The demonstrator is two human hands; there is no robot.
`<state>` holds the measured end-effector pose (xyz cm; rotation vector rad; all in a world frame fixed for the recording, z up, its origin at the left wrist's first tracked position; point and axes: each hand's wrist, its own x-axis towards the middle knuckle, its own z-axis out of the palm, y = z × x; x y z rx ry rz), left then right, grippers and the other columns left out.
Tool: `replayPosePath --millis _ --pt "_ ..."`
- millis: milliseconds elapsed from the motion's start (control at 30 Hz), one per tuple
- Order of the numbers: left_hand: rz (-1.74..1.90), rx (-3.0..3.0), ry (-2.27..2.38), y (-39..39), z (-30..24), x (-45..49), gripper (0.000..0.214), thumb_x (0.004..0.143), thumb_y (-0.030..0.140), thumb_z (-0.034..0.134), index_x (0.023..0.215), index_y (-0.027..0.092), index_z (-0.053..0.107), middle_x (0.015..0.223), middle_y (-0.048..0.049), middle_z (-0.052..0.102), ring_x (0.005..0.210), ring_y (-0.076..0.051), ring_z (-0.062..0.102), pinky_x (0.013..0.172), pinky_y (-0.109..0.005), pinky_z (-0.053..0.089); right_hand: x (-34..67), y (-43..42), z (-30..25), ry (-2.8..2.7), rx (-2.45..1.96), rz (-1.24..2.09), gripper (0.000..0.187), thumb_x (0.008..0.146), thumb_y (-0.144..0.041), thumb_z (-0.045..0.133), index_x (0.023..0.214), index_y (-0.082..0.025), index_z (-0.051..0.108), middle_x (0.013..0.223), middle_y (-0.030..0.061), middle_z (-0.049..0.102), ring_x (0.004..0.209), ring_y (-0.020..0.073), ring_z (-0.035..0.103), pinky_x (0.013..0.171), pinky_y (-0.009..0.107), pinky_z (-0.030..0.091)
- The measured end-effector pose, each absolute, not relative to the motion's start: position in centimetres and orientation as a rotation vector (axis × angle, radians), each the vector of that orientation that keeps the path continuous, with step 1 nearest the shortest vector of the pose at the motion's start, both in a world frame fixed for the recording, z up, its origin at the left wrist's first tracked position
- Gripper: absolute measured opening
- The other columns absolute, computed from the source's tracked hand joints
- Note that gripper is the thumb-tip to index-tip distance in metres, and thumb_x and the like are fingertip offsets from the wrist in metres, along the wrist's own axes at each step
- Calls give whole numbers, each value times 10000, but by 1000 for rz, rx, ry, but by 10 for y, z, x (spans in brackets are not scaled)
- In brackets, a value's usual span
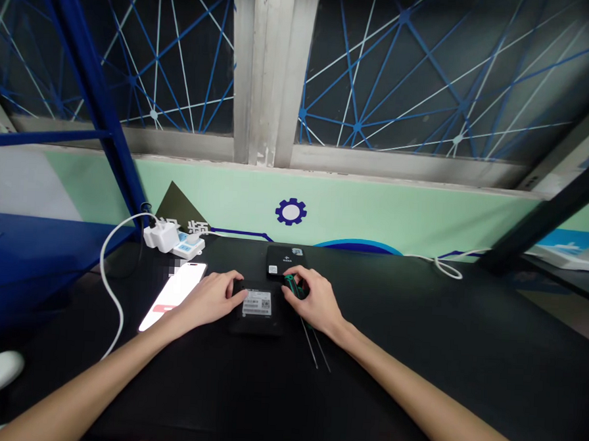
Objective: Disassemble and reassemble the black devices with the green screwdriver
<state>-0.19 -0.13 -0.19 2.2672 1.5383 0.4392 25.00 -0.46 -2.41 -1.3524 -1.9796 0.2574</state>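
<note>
A black flat device [257, 325] with a white printed label lies on the table in front of me. My left hand [215, 296] grips its left edge, the thumb reaching over by the label. To the device's right, my right hand [315, 299] is closed around green-and-black handles of two screwdrivers [296, 285]. Their thin metal shafts point toward me, under and past the palm. The right fingertips are close to the device's right edge; whether they touch it I cannot tell. Behind it lies a black box [286, 259] with a small white code sticker.
A phone with a bright screen [174, 296] lies beside my left forearm. Behind it are a white power strip [188, 244] and a plugged-in charger [161, 236], with a white cable [103, 263] looping forward. Another white cable [447, 269] lies at the back right.
</note>
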Motion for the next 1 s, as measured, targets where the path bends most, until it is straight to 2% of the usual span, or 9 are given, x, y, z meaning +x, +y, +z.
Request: replayPosePath --millis 333,533,767,933,1000 --pt "426 2233 1526 1 -3 -3 445 900 517 495 1157 184 640 712 0 647 708 -218 615 605 -290 372 248 -8 -21 -2072 -1404 148 178 851 -344 629 978 -227 672 791 9 620 760 194 611 684 290 430" --pt "395 2264 1508 4 -7 -10 392 906 515 489 1115 209 614 659 26 639 677 -208 604 639 -292 384 250 -10 -19 -2155 -1452 88 181 891 -322 586 965 -248 735 866 30 641 783 188 640 635 269 407" --pt "414 2198 1475 4 -8 -8 439 908 515 480 1182 195 607 669 23 616 666 -207 597 575 -283 356 253 -8 -18 -2159 -1490 82 165 878 -331 607 926 -245 740 857 25 637 757 187 642 602 269 378" --pt "463 2200 1451 1 -6 -4 455 914 520 471 1205 203 618 683 16 614 705 -214 608 591 -282 365 253 -7 -19 -2141 -1504 40 177 891 -356 598 919 -239 728 863 29 646 717 178 629 587 272 374" --pt "458 2203 1457 1 -6 -4 462 919 523 463 1212 201 620 705 8 629 717 -217 613 600 -285 372 254 -8 -17 -2140 -1487 -3 206 905 -374 583 940 -227 724 892 45 658 761 196 631 611 285 399"
